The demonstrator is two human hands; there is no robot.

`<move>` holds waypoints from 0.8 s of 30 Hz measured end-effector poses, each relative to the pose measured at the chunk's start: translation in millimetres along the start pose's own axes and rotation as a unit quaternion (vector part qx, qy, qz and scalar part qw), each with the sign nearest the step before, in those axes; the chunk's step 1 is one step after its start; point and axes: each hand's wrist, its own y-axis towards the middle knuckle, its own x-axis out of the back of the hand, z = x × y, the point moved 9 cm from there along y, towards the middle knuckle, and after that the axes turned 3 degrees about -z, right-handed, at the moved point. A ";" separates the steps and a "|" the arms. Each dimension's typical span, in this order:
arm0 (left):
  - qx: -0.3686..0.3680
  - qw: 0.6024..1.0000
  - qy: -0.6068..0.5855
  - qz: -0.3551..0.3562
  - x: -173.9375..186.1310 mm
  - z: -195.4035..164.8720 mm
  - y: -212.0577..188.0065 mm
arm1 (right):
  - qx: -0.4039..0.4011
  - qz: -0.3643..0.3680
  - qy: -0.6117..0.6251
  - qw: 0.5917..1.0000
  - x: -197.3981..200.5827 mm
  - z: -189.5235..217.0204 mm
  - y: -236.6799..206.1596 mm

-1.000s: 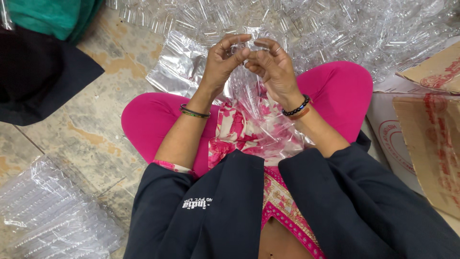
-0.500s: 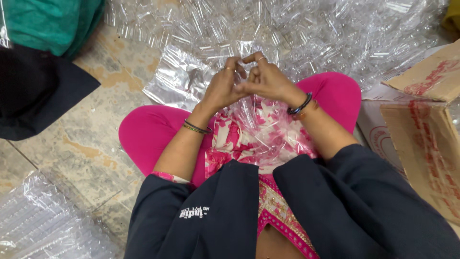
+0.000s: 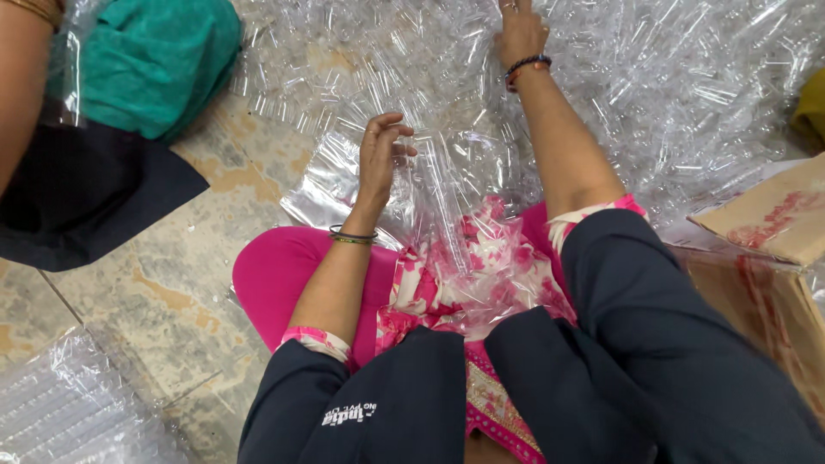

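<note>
- The clear plastic bag [image 3: 447, 223] lay across the seated person's pink-clad lap, its mouth raised toward the left hand [image 3: 382, 159]
- That left hand pinched the bag's upper edge, fingers curled together on the film
- The right hand [image 3: 520, 34] stretched forward into the heap of clear plastic tubes [image 3: 687, 94] on the floor; whether it gripped any I could not tell
- A cardboard box [image 3: 765, 223] stood to the right, teal cloth [image 3: 150, 60] far left

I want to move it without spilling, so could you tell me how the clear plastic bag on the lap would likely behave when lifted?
The plastic bag looks thin and wrinkled, so it would probably sag. Its glossy film may slip in the left hand. It probably weighs little.
</note>
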 end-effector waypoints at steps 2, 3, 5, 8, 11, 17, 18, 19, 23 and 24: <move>0.006 1.000 0.002 0.007 0.2 0.5 -1.0 | -0.007 0.027 0.028 0.999 1.3 8.4 -15.0; 0.009 1.000 0.000 0.009 -0.6 1.2 -2.8 | 0.010 0.039 0.040 0.998 2.7 13.4 -24.1; 0.012 1.000 0.017 0.018 -3.5 3.8 -8.4 | 0.015 0.060 0.082 0.995 4.7 14.3 -44.2; 0.014 0.997 0.063 0.034 -11.2 10.6 -23.2 | 0.007 0.079 0.117 0.990 3.0 5.3 -74.7; -0.005 0.996 0.090 0.029 -14.4 10.9 -40.8 | 0.028 0.086 0.086 0.992 -0.5 3.4 -95.1; -0.010 0.994 0.108 0.005 -9.1 4.8 -58.5 | -0.095 0.172 0.025 0.980 -13.5 -1.0 -83.5; -0.008 0.994 0.105 0.000 -8.1 3.4 -57.4 | -0.123 0.186 0.022 0.975 -15.7 -1.2 -77.0; -0.005 0.995 0.102 -0.005 -7.4 2.5 -54.8 | -0.150 0.202 0.019 0.968 -19.2 -1.7 -70.7; -0.014 0.993 0.118 -0.010 -10.9 -5.1 -31.5 | -0.218 0.054 0.195 0.955 -18.7 0.8 -35.7; -0.007 0.992 0.123 -0.010 -12.2 -3.9 -25.2 | -0.238 0.067 0.180 0.952 -28.1 -1.8 -33.0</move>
